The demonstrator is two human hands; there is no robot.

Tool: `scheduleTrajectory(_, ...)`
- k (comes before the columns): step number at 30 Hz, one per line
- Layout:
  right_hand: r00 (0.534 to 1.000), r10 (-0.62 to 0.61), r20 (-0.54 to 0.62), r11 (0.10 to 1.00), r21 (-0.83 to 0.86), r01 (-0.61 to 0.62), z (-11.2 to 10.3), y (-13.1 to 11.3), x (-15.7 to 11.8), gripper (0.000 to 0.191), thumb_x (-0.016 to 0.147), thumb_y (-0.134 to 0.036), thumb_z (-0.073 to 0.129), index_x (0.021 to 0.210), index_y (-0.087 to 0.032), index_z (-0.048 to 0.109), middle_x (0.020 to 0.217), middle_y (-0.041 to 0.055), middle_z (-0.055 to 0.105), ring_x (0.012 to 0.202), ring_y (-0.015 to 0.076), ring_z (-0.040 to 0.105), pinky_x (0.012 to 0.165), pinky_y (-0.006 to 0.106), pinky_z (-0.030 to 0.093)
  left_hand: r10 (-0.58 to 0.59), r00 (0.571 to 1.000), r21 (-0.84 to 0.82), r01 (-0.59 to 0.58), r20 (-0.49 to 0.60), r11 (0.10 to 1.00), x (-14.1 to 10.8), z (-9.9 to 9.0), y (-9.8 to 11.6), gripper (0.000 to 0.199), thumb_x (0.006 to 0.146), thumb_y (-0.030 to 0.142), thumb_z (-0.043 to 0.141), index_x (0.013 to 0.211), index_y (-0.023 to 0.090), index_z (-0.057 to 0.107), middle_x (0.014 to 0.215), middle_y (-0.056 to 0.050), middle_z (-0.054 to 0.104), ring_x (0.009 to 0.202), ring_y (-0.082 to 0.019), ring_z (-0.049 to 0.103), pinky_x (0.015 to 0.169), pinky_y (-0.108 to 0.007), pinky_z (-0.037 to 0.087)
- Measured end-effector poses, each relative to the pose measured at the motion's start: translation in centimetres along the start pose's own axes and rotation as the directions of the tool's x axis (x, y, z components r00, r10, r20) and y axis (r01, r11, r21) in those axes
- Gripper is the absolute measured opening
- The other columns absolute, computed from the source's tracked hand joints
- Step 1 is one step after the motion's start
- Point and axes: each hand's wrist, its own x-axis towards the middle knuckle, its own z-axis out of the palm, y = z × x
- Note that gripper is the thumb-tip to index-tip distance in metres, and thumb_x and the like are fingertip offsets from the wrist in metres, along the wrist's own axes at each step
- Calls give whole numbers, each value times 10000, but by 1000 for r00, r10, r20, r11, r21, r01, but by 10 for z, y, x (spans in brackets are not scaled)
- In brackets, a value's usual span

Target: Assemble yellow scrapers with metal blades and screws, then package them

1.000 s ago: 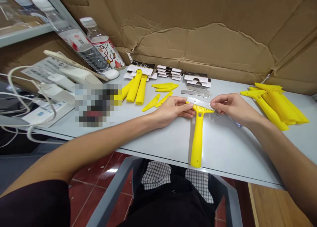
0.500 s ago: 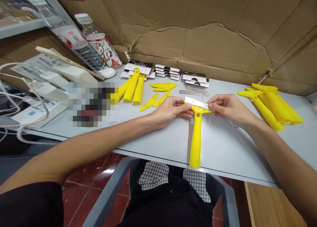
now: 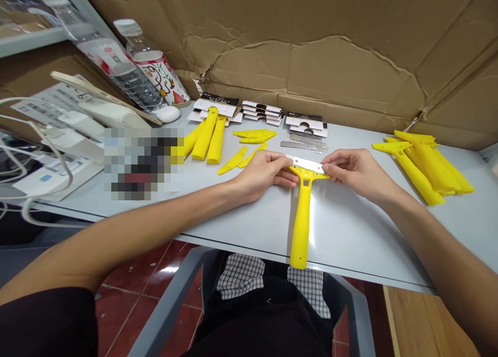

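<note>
Some fingertips hidden; left hand, right hand pinching blade on yellow scraper; pixelated object at left unrecognisable.

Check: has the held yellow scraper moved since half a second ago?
Yes: the yellow scraper has shifted slightly left, judged against the loose metal blades lying beyond it.

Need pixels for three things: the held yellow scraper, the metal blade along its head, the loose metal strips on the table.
Yellow scraper [image 3: 301, 217]: head view, on the handle.
Metal blade [image 3: 306, 163]: head view, middle of its flat face.
Loose metal strips [image 3: 301, 146]: head view, flat of the front strip.
</note>
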Motion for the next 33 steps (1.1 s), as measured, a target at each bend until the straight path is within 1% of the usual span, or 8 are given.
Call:
scheduleTrajectory(4,999,29,21,998,56,-30,0,-3,-1,222,924,-377,734,983,-167,782,675,27,689,611,146,578,602,315,435,12,1000,-8,-12,-20,1000,0,1,-1,199,994,80,613,844,62,743,724,-123,781,614,-157,769,650,-252,654)
scheduleTrajectory(9,996,72,57,986,147,-80,-3,-3,-1,196,871,-287,786,1035,-182,760,627,0,671,603,150,576,623,315,433,26,1000,-28,-26,3,999,1,0,-2,190,1000,88,627,860,59,751,741,-126,787,621,-152,770,671,-253,653)
scheduleTrajectory(15,996,87,-32,985,150,-81,-2,-3,0,257,801,-279,862,1006,-198,731,611,-11,656,599,153,570,625,313,437,22,999,-34,-21,33,999,3,-2,-5,187,1003,103,640,866,56,756,809,-164,807,689,-182,790,756,-316,667)
scheduleTrajectory(19,991,110,-70,982,160,-98,1,-6,0,222,797,-242,845,973,-195,718,622,-14,628,582,142,549,576,298,409,25,999,-39,-23,47,999,2,-1,-5,201,1013,104,636,852,63,749,796,-152,801,692,-178,785,763,-321,661)
scheduleTrajectory(22,988,123,-89,982,157,-108,4,-6,-2,185,833,-246,831,964,-197,711,668,-4,636,570,129,529,543,293,368,43,998,-42,-41,38,998,0,0,-3,204,1019,103,635,848,68,741,779,-140,794,694,-173,781,758,-315,657)
scheduleTrajectory(27,993,116,-8,963,245,-111,5,-1,-2,160,930,-318,784,1001,-203,699,645,-6,634,554,128,520,564,301,375,61,998,-38,-60,25,997,-3,0,1,211,1026,88,617,850,66,731,764,-132,791,698,-168,785,759,-304,658)
scheduleTrajectory(30,993,118,26,950,290,-120,4,4,-1,234,889,-347,845,1013,-189,725,663,2,645,555,126,518,560,305,368,59,998,-37,-58,28,998,-2,0,1,212,1026,85,616,853,62,736,758,-131,792,687,-166,785,748,-294,660)
scheduleTrajectory(33,991,130,26,946,298,-131,4,6,1,264,849,-336,883,1011,-172,756,675,10,649,553,122,517,555,304,363,42,998,-42,-40,40,998,0,0,-1,202,1025,89,622,875,54,752,776,-143,798,696,-170,789,760,-296,665)
